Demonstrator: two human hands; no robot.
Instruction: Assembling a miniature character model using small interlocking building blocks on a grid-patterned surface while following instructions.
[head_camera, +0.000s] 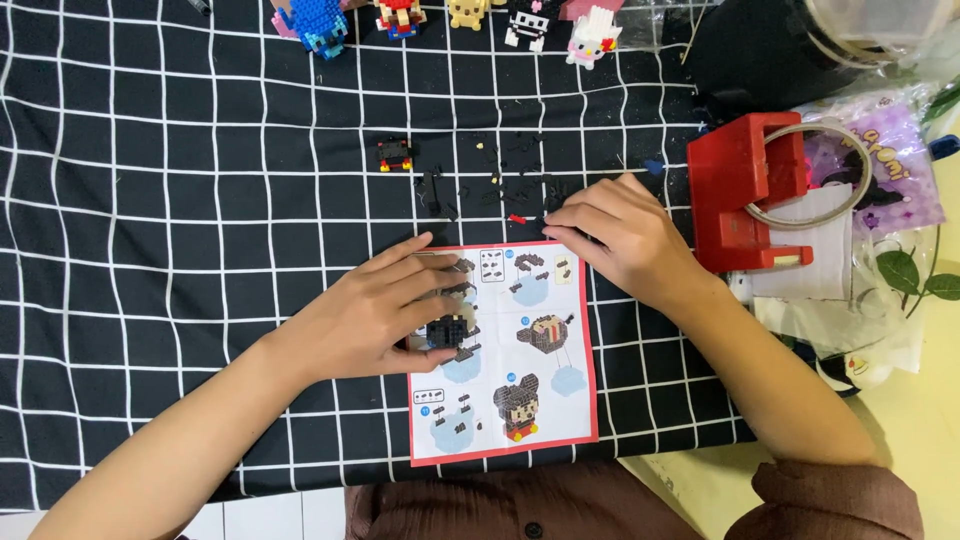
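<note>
My left hand (375, 310) rests on a red-bordered instruction sheet (530, 400) and grips a small black block assembly (447, 331) between thumb and fingers. My right hand (620, 235) lies just past the sheet's top right corner, fingertips pinched down at the edge of a scatter of tiny loose black bricks (490, 180) on the black cloth with a white grid (150, 250). Whether a brick sits between those fingertips is hidden. A small black and red partial build (395, 153) stands left of the loose bricks.
Several finished block figures line the far edge, among them a blue one (315, 22) and a white one (592, 35). A red plastic holder (750, 190) with a ring, clear bags and a leafy sprig (915, 275) crowd the right side.
</note>
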